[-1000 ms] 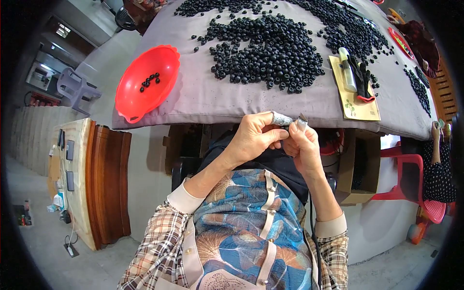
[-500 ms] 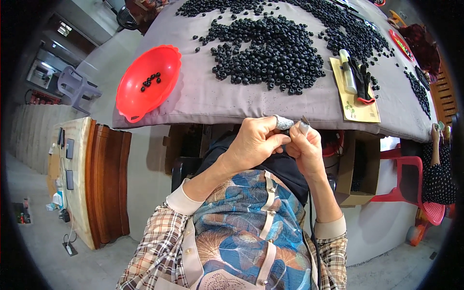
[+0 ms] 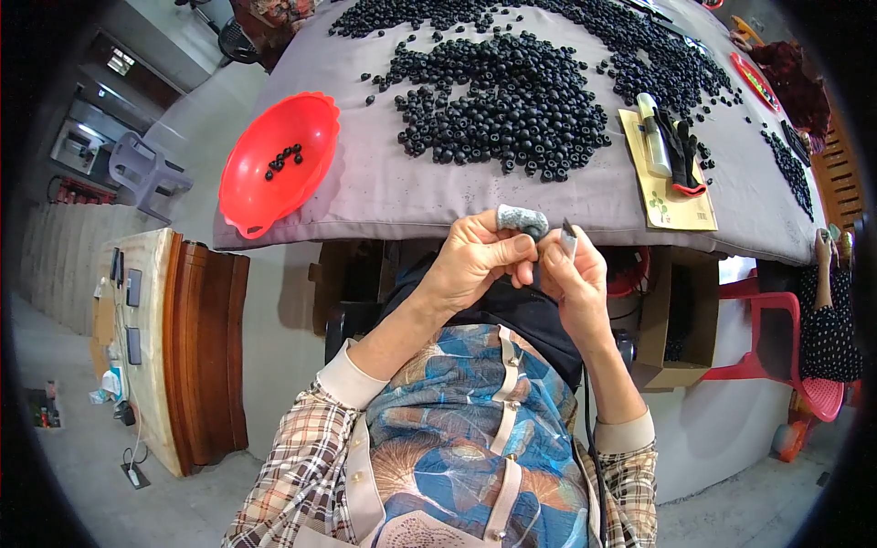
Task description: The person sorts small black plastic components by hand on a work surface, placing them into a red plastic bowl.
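My left hand [image 3: 470, 265] pinches a small black round piece [image 3: 533, 234] between thumb and forefinger, just past the table's near edge. Grey wrapping [image 3: 521, 217] covers that forefinger. Close beside it, my right hand [image 3: 577, 285] is closed on a small dark blade [image 3: 567, 226], whose tip sticks up by the silvery wrapping on a digit. The fingers hide the rest of the blade. Ahead lies a big heap of black round pieces [image 3: 502, 105], many showing a hole. To the left, a red scalloped bowl [image 3: 239, 187] holds several of them.
A yellow card [image 3: 681, 217] bears a clear tube [image 3: 654, 137] and a black glove [image 3: 682, 160] on the grey tablecloth [image 3: 365, 196]. Cardboard box [image 3: 699, 315] and red chair [image 3: 772, 329] stand right; a wooden cabinet [image 3: 206, 352] left. Another person's arm [image 3: 824, 274] shows far right.
My hands have drawn slightly apart at the fingertips. The left forefinger has straightened and turned, so the black piece and more of the wrapping show. The view has shifted slightly.
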